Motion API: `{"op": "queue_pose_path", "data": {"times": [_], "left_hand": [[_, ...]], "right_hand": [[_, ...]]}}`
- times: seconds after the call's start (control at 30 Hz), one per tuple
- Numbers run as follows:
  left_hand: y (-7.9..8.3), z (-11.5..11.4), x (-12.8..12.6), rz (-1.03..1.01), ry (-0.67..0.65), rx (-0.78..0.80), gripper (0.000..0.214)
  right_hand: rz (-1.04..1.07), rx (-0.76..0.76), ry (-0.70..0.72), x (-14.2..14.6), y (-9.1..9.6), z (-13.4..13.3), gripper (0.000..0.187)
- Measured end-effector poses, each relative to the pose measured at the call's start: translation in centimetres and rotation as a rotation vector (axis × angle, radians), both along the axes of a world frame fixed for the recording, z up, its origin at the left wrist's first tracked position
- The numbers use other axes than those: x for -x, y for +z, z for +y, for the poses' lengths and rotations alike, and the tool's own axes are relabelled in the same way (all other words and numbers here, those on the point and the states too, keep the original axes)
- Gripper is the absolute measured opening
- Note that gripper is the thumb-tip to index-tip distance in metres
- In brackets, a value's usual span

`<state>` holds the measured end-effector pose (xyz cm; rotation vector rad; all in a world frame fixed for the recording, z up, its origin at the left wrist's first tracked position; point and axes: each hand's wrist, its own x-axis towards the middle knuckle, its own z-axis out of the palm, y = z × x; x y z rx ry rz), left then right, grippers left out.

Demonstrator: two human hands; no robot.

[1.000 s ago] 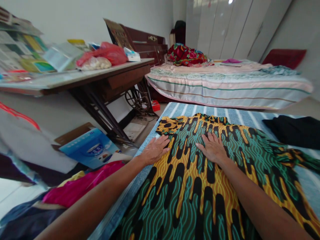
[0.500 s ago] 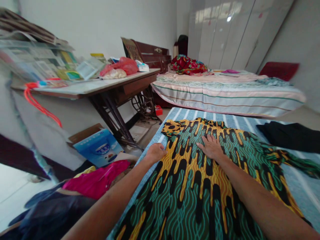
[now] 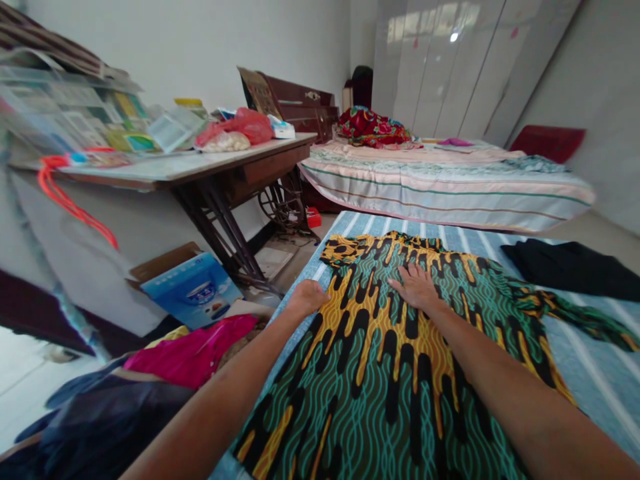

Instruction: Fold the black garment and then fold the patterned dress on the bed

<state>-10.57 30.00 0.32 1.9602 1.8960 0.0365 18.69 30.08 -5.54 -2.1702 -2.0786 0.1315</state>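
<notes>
A green, yellow and black patterned garment (image 3: 400, 373) lies spread on a blue striped sheet (image 3: 590, 373). My left hand (image 3: 307, 297) is at the garment's left edge with its fingers curled around that edge. My right hand (image 3: 415, 285) lies flat on the cloth near the collar, fingers stretched out. One sleeve of the garment (image 3: 575, 313) trails off to the right.
A black cloth (image 3: 570, 263) lies on the sheet at the right. A sewing-machine table (image 3: 200, 170) cluttered with bags and papers stands at the left, above a blue box (image 3: 193, 293). Pink and dark clothes (image 3: 190, 357) are piled lower left. A striped mattress (image 3: 440, 180) lies beyond.
My left hand went from lying flat on the garment to the left edge, where its fingers curled. My right hand stayed flat on the cloth. The view shifted slightly.
</notes>
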Motion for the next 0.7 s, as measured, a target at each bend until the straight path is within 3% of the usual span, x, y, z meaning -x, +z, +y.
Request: {"op": "queue_pose_path", "data": {"times": [0.2, 0.4, 0.57, 0.7], "left_hand": [[0.7, -1.6, 0.5, -0.013, -0.045, 0.064, 0.014], [0.9, -2.3, 0.7, 0.039, -0.084, -0.020, 0.020], [0.8, -3.2, 1.4, 0.078, -0.117, -0.027, 0.018], [1.0, -4.2, 2.0, 0.094, -0.112, 0.015, 0.016]], "right_hand": [[0.033, 0.024, 0.001, 0.1, 0.6, -0.1, 0.074], [0.048, -0.028, -0.037, -0.1, 2.6, -0.5, 0.075], [0.013, -0.133, 0.061, -0.5, 4.0, -3.7, 0.071], [0.016, -0.078, 0.149, -0.2, 2.9, -6.9, 0.071]]}}
